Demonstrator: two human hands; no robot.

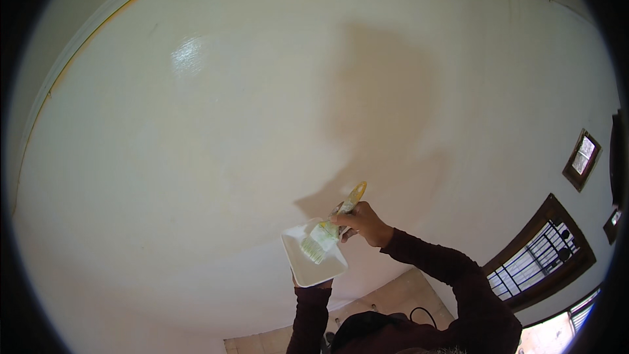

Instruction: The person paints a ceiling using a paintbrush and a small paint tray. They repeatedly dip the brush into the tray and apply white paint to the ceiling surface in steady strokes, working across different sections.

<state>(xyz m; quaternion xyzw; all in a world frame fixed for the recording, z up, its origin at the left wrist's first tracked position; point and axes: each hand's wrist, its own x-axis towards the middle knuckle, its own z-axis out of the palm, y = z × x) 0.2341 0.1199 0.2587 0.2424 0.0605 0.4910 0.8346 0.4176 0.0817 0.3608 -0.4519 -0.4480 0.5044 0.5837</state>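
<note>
My right hand (368,224) is closed round the handle of a wide paintbrush (322,239). Its yellow handle end points up and away, and the pale, paint-coated bristles hang down over a shallow white tray (329,274). Whether the bristle tips touch the tray's inside, I cannot tell. From below, my left hand (324,284) supports the tray, with most of its fingers hidden behind it. The tray is tilted so that its inside shows. Both hands are in front of a broad cream-coloured wall (216,144).
A yellow-edged moulding (85,46) curves along the wall's upper left. To the right are a barred window (540,259) in a dark wooden frame and a small framed pane (582,160). Tiled floor (400,288) shows below, with a thin black loop (426,313) over it.
</note>
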